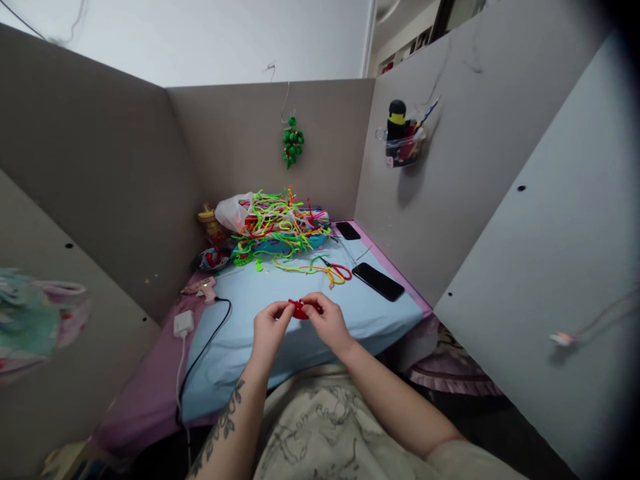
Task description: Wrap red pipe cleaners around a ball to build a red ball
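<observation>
Both hands meet over the light blue cloth (pixel 280 293) on the table. My left hand (pixel 269 327) and my right hand (pixel 327 320) each pinch an end of a small red pipe-cleaner piece (pixel 300 309), fingers closed on it. Beyond the hands lie red-handled scissors (pixel 339 270) among loose yellow and green pipe cleaners (pixel 300 267). A big tangled pile of bright pipe cleaners (pixel 277 223) sits at the back of the table.
Two dark phones (pixel 379 281) (pixel 347 231) lie at the right. A glue gun (pixel 203 288) with black cable and a white charger (pixel 183 323) lie at the left. Grey panels wall the desk; a green ornament (pixel 293 143) and a holder with pens (pixel 404 137) hang on them.
</observation>
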Tool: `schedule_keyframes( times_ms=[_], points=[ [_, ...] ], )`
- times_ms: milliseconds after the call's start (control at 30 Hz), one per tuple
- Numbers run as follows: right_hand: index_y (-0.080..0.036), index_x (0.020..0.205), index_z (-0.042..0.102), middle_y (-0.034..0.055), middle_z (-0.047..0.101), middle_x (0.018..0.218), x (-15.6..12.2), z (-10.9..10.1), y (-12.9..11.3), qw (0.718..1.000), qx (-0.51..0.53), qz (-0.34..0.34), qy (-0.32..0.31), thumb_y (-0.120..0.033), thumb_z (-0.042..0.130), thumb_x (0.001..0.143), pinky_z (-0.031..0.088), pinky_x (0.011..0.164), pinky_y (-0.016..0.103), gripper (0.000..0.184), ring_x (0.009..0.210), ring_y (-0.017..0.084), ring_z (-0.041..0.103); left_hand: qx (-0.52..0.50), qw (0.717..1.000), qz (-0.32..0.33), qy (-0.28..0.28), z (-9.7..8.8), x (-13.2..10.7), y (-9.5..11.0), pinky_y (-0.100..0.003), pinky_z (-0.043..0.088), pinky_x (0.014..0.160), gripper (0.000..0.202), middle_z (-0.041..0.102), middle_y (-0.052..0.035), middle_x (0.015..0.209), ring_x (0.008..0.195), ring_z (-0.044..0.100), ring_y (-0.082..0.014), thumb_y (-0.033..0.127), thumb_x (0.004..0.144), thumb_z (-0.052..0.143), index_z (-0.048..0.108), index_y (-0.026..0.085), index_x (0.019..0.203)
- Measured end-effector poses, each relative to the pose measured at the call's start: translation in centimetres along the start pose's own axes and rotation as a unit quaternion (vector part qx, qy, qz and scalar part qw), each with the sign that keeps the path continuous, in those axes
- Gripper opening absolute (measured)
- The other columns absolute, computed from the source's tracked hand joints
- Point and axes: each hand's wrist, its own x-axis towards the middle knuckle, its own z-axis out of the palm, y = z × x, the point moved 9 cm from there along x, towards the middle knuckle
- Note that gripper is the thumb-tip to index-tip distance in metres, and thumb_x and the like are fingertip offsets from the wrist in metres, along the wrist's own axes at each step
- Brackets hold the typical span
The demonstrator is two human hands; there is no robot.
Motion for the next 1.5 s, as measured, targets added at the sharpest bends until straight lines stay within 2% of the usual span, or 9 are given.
schedule_keyframes(
  times_ms=[133,433,733,833,1000,1133,1267,1367,1500],
  points=[
    [-0.018,0.087,0.061,0.0042,0.064,0.084,0.1,-0.3,0.0,1.000,-0.006,0.000,0.007,-0.024,0.054,0.082,0.047,0.068,0.026,0.011,0.078,0.017,0.060,-0.079,0.996,-0.050,-0.015,0.5,-0.1,-0.9,-0.022,0.039,0.050,0.023,0.066,-0.0019,0.062,0.053,0.053,-0.0117,0.036,0.066,0.070,0.067,0.014,0.073],
    [-0.019,0.085,0.056,0.0026,0.059,0.083,0.5,-0.5,0.7,1.000,0.002,0.000,0.016,-0.026,0.054,0.081,0.045,0.072,0.028,0.008,0.079,0.017,0.056,-0.187,0.971,-0.133,-0.058,2.1,-0.5,-2.2,-0.018,0.028,0.041,0.033,0.054,0.0051,0.046,0.038,0.041,-0.0054,0.036,0.058,0.077,0.057,0.015,0.074],
    [-0.022,0.094,0.055,0.0009,0.059,0.088,0.5,0.5,1.8,0.981,0.170,0.041,-0.079,-0.025,0.062,0.074,0.046,0.077,0.029,0.021,0.082,0.016,0.056,-0.199,0.979,-0.046,0.018,0.9,-0.4,-1.2,-0.018,0.029,0.042,0.025,0.055,0.0058,0.054,0.042,0.043,-0.0056,0.031,0.063,0.071,0.055,0.017,0.075],
    [-0.021,0.091,0.060,0.0002,0.062,0.085,0.2,1.0,1.9,0.978,0.167,0.052,-0.112,-0.022,0.065,0.072,0.046,0.077,0.029,0.020,0.080,0.016,0.058,-0.210,0.977,-0.031,0.013,0.9,-0.3,-1.3,-0.017,0.028,0.042,0.023,0.051,0.0074,0.053,0.042,0.040,-0.0049,0.030,0.066,0.070,0.054,0.018,0.077],
    [-0.019,0.083,0.066,0.0003,0.067,0.079,0.2,1.4,2.6,0.973,0.184,0.098,-0.104,-0.023,0.067,0.069,0.047,0.073,0.030,0.014,0.075,0.016,0.062,-0.197,0.980,-0.021,0.004,1.0,-0.1,-1.5,-0.018,0.033,0.045,0.021,0.056,0.0043,0.060,0.047,0.044,-0.0068,0.030,0.067,0.068,0.056,0.017,0.079],
    [-0.017,0.081,0.068,0.0025,0.069,0.079,0.3,1.0,2.8,0.984,0.131,0.093,-0.075,-0.024,0.067,0.069,0.048,0.072,0.030,0.014,0.074,0.017,0.062,-0.092,0.995,0.010,0.026,0.2,0.0,-1.1,-0.022,0.040,0.054,0.018,0.062,0.0000,0.068,0.056,0.050,-0.0108,0.033,0.070,0.066,0.062,0.017,0.079],
    [-0.017,0.085,0.070,0.0049,0.069,0.083,0.4,0.5,1.8,0.998,0.026,0.034,-0.053,-0.023,0.063,0.073,0.048,0.074,0.031,0.015,0.078,0.018,0.062,0.029,0.996,0.065,0.048,-0.5,-0.2,0.4,-0.025,0.042,0.063,0.018,0.065,-0.0041,0.075,0.067,0.055,-0.0149,0.035,0.075,0.061,0.068,0.018,0.075],
    [-0.018,0.084,0.070,0.0050,0.068,0.083,0.3,0.5,1.2,0.998,-0.010,-0.005,-0.055,-0.022,0.062,0.075,0.049,0.073,0.030,0.013,0.079,0.018,0.062,0.030,0.997,0.068,0.026,-0.3,0.0,0.6,-0.026,0.043,0.067,0.019,0.067,-0.0058,0.078,0.072,0.057,-0.0172,0.036,0.074,0.063,0.071,0.019,0.071],
    [-0.020,0.086,0.070,0.0048,0.067,0.084,0.1,0.6,1.3,0.998,-0.023,-0.017,-0.056,-0.021,0.063,0.076,0.049,0.074,0.031,0.012,0.082,0.018,0.061,-0.048,0.999,-0.009,-0.004,0.4,0.2,-0.9,-0.025,0.042,0.063,0.022,0.068,-0.0051,0.072,0.068,0.057,-0.0179,0.039,0.066,0.070,0.072,0.018,0.071]
  ],
)
